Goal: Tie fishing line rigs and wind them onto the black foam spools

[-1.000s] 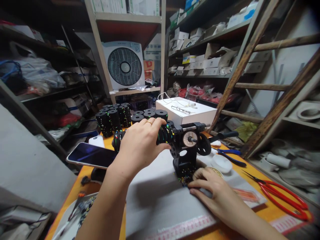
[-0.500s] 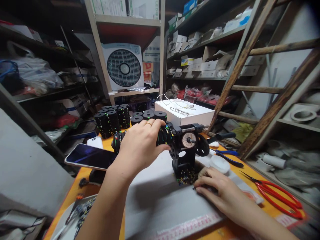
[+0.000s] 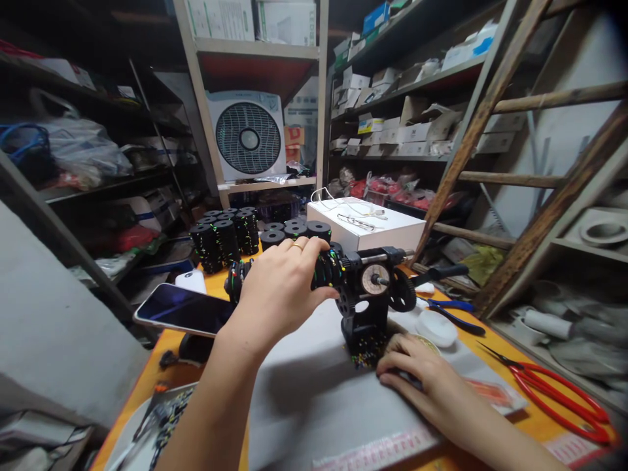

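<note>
Loaded shelves point(image 3: 258, 49) are seen behind the orange table point(image 3: 142, 386), with a box fan point(image 3: 249, 139) stood on one of them. A row of black beaded spools point(image 3: 330, 267) is carried crosswise on a black geared machine point(image 3: 366, 320), raised above the middle of the table. Over this row the left hand point(image 3: 282, 281) is clamped, fingers laid across the top, thumb kept on the near side. At the machine's foot, loose coloured beads point(image 3: 364, 356) are heaped on a grey mat point(image 3: 304, 386). Beside the heap the right hand point(image 3: 417, 363) is lowered to the mat, thumb and fingers brought close; whether anything is pinched cannot be told. A white lid point(image 3: 436, 327) is placed just beyond it. Blue-handled pliers point(image 3: 458, 319) are laid towards the table's right edge, red-handled scissors point(image 3: 532, 369) towards its near right corner. At the left edge a phone point(image 3: 184, 307) is propped at a tilt. Upright spool stacks point(image 3: 226, 241) are grouped at the far left corner; a white box point(image 3: 387, 239) is set at the far edge.
</note>
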### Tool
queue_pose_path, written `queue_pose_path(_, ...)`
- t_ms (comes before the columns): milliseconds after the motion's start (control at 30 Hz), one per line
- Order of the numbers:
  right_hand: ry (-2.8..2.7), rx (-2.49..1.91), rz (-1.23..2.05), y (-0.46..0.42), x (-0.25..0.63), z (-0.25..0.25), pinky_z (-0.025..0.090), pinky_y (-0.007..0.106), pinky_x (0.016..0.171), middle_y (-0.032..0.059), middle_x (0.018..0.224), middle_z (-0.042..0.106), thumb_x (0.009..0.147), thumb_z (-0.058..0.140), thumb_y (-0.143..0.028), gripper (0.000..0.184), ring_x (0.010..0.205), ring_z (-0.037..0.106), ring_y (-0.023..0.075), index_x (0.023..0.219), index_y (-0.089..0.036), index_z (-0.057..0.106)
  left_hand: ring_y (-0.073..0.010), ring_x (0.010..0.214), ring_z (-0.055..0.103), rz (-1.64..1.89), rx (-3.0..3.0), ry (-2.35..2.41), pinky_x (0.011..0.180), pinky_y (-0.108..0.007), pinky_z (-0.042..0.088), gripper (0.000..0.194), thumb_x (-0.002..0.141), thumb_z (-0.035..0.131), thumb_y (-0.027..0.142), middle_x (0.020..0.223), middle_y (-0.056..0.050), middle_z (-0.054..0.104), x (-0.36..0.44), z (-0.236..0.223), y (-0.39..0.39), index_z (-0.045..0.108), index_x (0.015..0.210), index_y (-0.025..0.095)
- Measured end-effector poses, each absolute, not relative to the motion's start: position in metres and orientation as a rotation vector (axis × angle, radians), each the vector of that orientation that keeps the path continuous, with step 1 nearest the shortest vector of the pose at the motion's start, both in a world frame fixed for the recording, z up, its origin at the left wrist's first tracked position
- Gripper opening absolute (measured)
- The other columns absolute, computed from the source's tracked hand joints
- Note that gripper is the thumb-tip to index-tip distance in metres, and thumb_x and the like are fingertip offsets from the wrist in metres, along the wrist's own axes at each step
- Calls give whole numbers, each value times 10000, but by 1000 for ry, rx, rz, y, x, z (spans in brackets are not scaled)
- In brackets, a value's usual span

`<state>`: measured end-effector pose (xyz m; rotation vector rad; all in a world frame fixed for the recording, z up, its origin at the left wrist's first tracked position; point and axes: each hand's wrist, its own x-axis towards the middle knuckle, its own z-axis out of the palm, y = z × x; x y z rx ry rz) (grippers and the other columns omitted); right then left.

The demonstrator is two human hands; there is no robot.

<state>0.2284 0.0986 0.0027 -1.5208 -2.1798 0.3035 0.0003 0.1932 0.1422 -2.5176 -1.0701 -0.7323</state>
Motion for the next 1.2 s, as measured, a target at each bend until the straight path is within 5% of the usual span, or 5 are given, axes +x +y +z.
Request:
queue_pose_path(167, -2113, -1243, 225, 101, 219, 30, 477, 285, 722, 37, 917, 576, 958, 395, -98, 168, 844, 563, 150, 916, -205, 519, -280, 990, 626, -730, -2536, -1042, 788, -392, 499, 522, 772, 719, 441, 1042, -61, 669, 0, 141, 193, 519, 1187, 197)
queue_pose_path(467, -1781, -964, -259, 145, 189, 121, 510, 230, 717, -17, 890, 683, 865, 622, -104, 167, 775, 659, 109, 990, -207, 583, -286, 998, 620, -731, -2546, -1054, 788, -404, 501, 507, 782, 706, 438, 1064, -64, 662, 1, 143, 193, 515, 1183, 192)
queue_pose_path(1200, -1865, -902, -333, 163, 180, 124, 525, 242, 738, -1, 889, 681, 836, 612, -47, 203, 811, 674, 129, 945, -199, 533, -280, 978, 620, -715, -2541, -1048, 763, -397, 500, 488, 784, 704, 432, 1066, -63, 666, 2, 144, 194, 527, 1164, 184)
